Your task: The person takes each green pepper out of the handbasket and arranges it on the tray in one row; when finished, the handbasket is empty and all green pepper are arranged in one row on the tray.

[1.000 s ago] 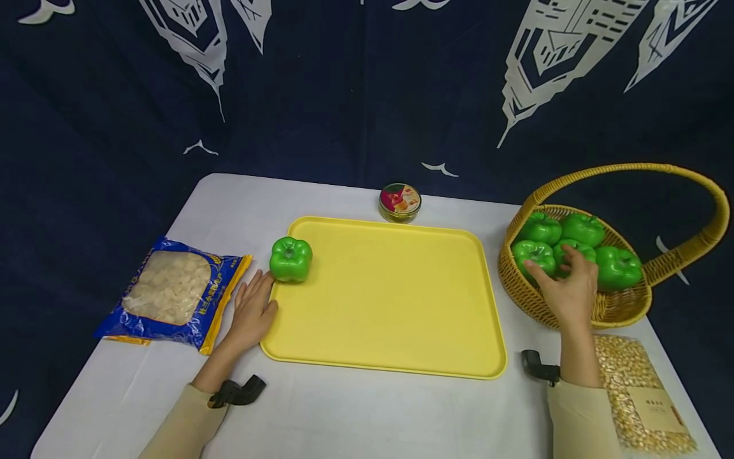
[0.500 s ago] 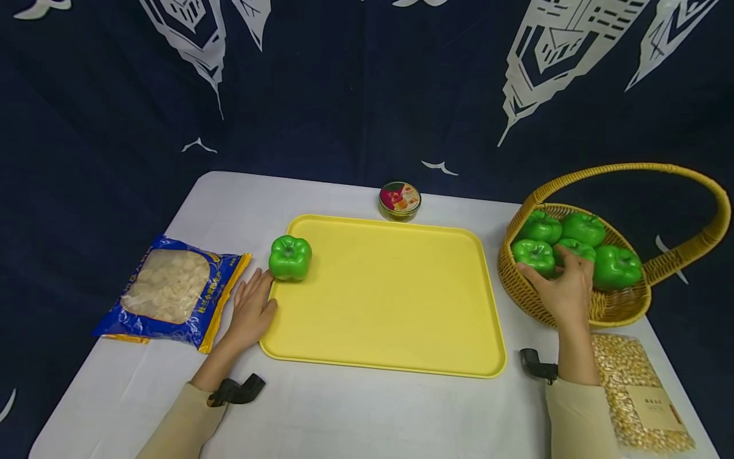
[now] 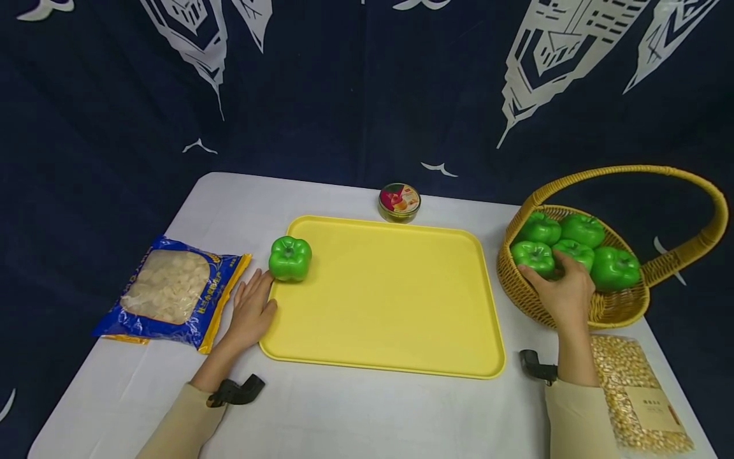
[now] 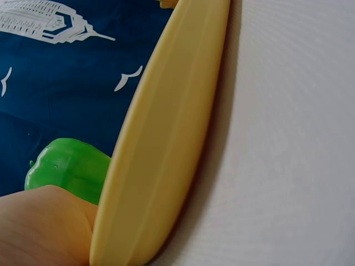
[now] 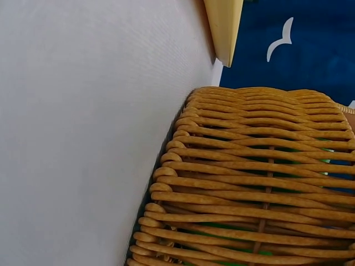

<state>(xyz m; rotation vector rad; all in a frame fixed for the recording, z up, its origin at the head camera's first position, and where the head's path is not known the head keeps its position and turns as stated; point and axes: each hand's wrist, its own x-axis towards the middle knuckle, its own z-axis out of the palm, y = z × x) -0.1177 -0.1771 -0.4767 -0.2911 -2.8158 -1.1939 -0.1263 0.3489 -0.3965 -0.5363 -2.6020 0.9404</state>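
Note:
In the head view, my right hand reaches into the wicker basket at the right. Its thumb and fingers hold the front-left green bell pepper from both sides. Several more green bell peppers lie around it. The basket's woven wall hides most of that hand in the right wrist view. My left hand rests with extended fingers at the left edge of the yellow tray. Just beyond its fingertips, one green bell pepper sits on the tray's back-left part, also partly visible in the left wrist view.
A blue bag of pale pieces lies left of the tray. Behind the tray stands a small round tin. A clear pack of corn kernels lies in front of the basket. The basket's tall handle arches over the peppers.
My right hand has settled lower among the peppers, and its thumb and fingers have drawn in around the front-left one. The left hand has stayed in place.

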